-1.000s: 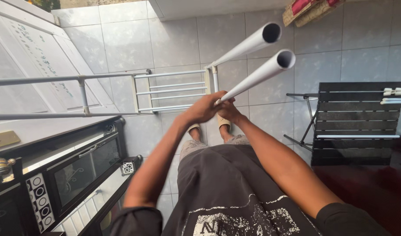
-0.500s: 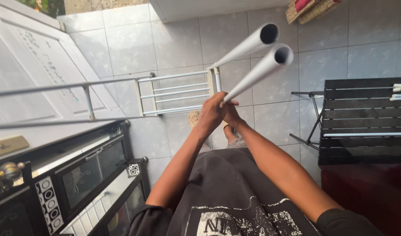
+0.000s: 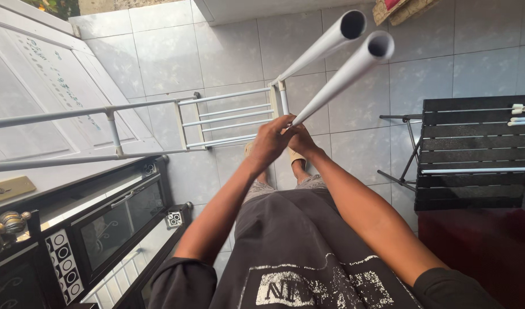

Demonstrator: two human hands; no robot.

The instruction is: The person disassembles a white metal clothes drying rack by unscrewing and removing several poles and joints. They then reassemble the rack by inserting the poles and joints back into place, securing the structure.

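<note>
Here, seen from the head camera, a person stands on a pale tiled floor (image 3: 360, 154) and works with both hands at the lower ends of two white tubes (image 3: 337, 71) that rise up and to the right, toward the camera. The left hand (image 3: 272, 140) is curled around the base of the tubes where they meet a white rail frame (image 3: 228, 117); the right hand (image 3: 301, 140) is closed just beside it, fingers pinched at the same joint. Both hands touch each other, and exactly which tube each one holds cannot be told. The frame lies across the floor to the left, its long bars running out past a white panel (image 3: 39, 86). One tube appears seated at the frame's corner post; the other looks held against it, so the joining seems partly done, with the second tube not yet visibly fixed. A dark slatted chair (image 3: 474, 154) stands at the right, carrying more white rods. A black cabinet with glass doors (image 3: 111, 223) sits at the near left.
</note>
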